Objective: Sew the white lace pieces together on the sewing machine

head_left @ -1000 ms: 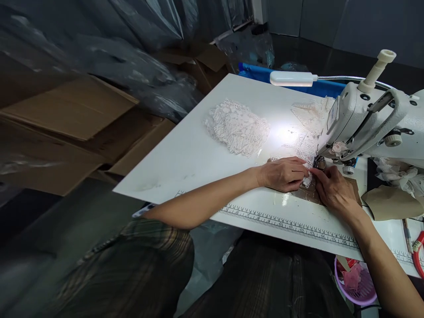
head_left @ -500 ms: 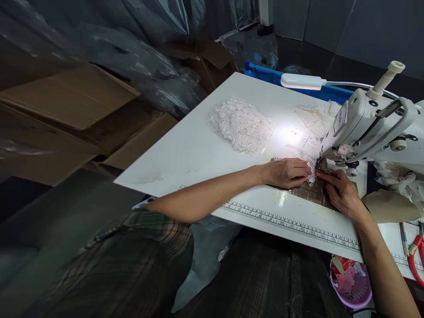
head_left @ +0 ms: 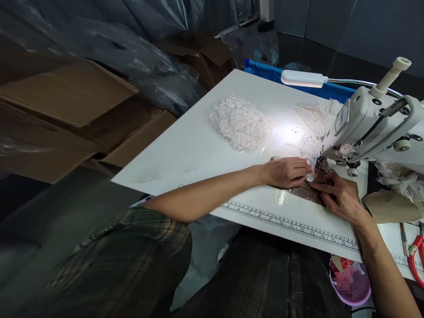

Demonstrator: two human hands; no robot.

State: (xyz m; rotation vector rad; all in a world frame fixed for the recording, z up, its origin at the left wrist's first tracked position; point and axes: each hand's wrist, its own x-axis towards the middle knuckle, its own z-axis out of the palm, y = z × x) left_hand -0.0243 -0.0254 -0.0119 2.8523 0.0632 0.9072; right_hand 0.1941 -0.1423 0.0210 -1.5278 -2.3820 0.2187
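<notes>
A white lace piece [head_left: 310, 170] lies under the needle area of a white sewing machine [head_left: 356, 117]. My left hand [head_left: 288, 172] rests on the bed left of the needle, fingers curled together on the lace's left edge. At the lace's near end, my right hand [head_left: 339, 194] stretches out a finger, its other fingers bent and apart; I see nothing held in it. A brown plate [head_left: 309, 193] is beneath both hands. More lace [head_left: 313, 117] spreads behind the needle.
A heap of white lace [head_left: 241, 123] sits on the white table [head_left: 185, 154]. A lamp [head_left: 304, 78] shines from above. Red-handled scissors [head_left: 414, 256] lie at the right edge, above a purple basket [head_left: 356, 291] of scraps. Cardboard boxes [head_left: 66, 92] stand left.
My right hand has drawn back from beside the needle toward the lace's near end, its fingers bending more. My left hand stays nearly in place. The view has shifted slightly.
</notes>
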